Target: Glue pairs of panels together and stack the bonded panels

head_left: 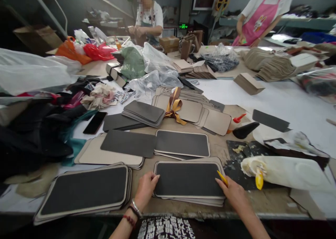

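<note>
A stack of beige rounded panels lies before me, with a dark grey sheet (187, 179) on top, framed by a narrow pale border. At its left edge, my left hand (147, 186) is closed, thumb and finger pinching the dark sheet's side. My right hand (232, 191) is closed around a slim yellow tool (222, 177), its kind unclear, at the stack's right edge; fingertips touch the sheet. Left of these lies another stack of dark-topped panels (86, 188). Just behind sit a dark-topped panel (182, 143) and a loose dark sheet (128, 142) over beige panels (105, 155).
A white glue-smeared plastic bottle (294, 170) lies at right on a dark, glue-stained board (236, 155). Farther back are ribbon-tied beige panels (190, 109), a phone (95, 122) and a red-tipped bottle (237, 121). Dark cloth (26, 141) is piled left. Two people stand across the table.
</note>
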### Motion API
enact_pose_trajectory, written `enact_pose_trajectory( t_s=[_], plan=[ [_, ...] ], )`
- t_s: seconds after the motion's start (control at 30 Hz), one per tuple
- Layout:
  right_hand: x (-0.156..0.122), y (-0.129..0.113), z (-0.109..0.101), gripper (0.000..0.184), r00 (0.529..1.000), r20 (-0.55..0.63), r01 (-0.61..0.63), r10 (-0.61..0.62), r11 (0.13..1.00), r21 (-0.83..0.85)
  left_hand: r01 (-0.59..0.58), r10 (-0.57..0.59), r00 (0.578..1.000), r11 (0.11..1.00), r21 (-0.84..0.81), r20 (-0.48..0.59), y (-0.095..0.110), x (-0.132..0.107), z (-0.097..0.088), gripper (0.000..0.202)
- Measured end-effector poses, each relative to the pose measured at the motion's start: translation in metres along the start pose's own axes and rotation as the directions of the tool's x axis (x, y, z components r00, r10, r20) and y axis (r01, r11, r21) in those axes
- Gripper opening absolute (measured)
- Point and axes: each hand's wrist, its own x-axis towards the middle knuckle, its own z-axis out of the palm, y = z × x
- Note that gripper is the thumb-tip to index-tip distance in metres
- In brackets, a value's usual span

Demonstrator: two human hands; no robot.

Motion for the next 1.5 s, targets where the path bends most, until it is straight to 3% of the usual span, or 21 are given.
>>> enact_pose_trajectory(
  t_s=[0.23, 0.4, 0.83, 1.17, 1.5],
  plan=[
    [0.009, 0.011, 0.015, 0.028, 1.000, 0.018, 0.019, -0.020, 0.998, 0.061, 0.041, -0.042, 0.999, 0.999, -0.036, -0.029, 0.001, 0.000, -0.001, 0.025],
    [0.005, 0.007, 0.008, 0.029, 1.000, -0.016, 0.029, -0.027, 0.992, 0.120, 0.014, -0.015, 1.000, 0.999, -0.045, -0.014, 0.002, -0.001, -0.002, 0.029],
    [0.007, 0.004, 0.005, 0.024, 0.999, 0.047, -0.028, 0.020, 0.985, 0.168, -0.019, 0.018, 1.000, 0.999, 0.036, 0.021, -0.001, 0.002, 0.000, 0.055],
    [0.009, 0.004, 0.005, 0.023, 0.997, 0.073, -0.047, 0.035, 0.986, 0.158, -0.028, 0.026, 0.999, 0.994, 0.101, 0.024, -0.003, 0.004, 0.003, 0.038],
    [0.009, 0.003, 0.004, 0.021, 0.996, 0.083, -0.056, 0.045, 0.989, 0.138, -0.022, 0.021, 1.000, 0.994, 0.105, 0.014, -0.004, 0.005, 0.004, 0.034]
  ],
)
